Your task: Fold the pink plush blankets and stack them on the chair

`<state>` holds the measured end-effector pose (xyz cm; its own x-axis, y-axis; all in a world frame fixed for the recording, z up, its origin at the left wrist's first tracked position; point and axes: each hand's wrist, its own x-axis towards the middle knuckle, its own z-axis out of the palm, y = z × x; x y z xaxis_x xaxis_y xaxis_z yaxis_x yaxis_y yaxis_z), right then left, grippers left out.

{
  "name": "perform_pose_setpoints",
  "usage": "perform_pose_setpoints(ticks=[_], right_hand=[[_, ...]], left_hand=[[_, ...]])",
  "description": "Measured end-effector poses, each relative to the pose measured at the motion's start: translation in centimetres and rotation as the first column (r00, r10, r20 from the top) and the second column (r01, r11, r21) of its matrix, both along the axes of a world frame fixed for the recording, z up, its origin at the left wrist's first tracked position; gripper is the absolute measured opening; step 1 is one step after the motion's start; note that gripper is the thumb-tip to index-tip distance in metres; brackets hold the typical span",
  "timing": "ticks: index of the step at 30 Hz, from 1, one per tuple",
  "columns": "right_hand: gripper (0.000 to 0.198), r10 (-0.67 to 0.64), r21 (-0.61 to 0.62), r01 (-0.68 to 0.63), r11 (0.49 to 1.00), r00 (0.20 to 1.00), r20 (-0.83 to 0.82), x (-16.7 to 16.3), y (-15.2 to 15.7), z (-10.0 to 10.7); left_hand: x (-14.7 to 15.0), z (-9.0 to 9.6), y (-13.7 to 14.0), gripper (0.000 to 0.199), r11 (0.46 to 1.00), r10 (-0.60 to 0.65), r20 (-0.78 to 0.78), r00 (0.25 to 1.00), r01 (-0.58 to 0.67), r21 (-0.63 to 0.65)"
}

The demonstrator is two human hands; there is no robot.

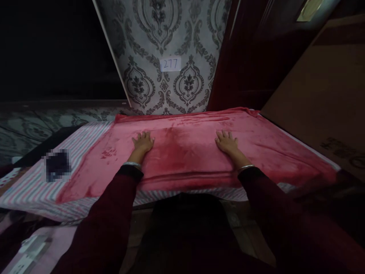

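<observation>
Patterned wallpaper (164, 89) in bkgd, 1 striped cloth (31, 194) below. 1 red blanket (182, 152) spread over the cloth; my L hand (143, 142) & R hand (227, 142) on it, palms down, fingers splayed. 2 bangles (132, 164), 1 per wrist. Beyond: 1 paper (170, 64) w/ "277", 1 cardboard box (322, 91) at R.

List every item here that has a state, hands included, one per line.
Left hand: palm down on the blanket, fingers spread
Right hand: palm down on the blanket, fingers spread
Blanket: spread out, creased in places
Striped cloth: partly covered by the blanket
Screen: dark
Paper: on the wall, marked 277
Box: upright; open or closed, cannot tell
</observation>
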<state>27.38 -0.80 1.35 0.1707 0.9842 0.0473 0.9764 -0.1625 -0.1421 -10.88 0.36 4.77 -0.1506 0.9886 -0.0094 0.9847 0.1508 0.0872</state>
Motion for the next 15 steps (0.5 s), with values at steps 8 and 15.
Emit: perform_pose_setpoints(ticks=[8, 15], right_hand=[[0.055, 0.258, 0.141, -0.262, 0.955, 0.965, 0.042, -8.1, -5.2, 0.3], [0.056, 0.245, 0.157, -0.250, 0.955, 0.968, 0.052, -9.2, -7.0, -2.2]], left_hand=[[12.6, -0.9, -7.4, 0.059, 0.885, -0.436, -0.009, 0.900, 0.431, 0.176], [13.5, -4.5, -9.6, 0.060, 0.845, -0.519, -0.014, 0.854, 0.516, 0.141]])
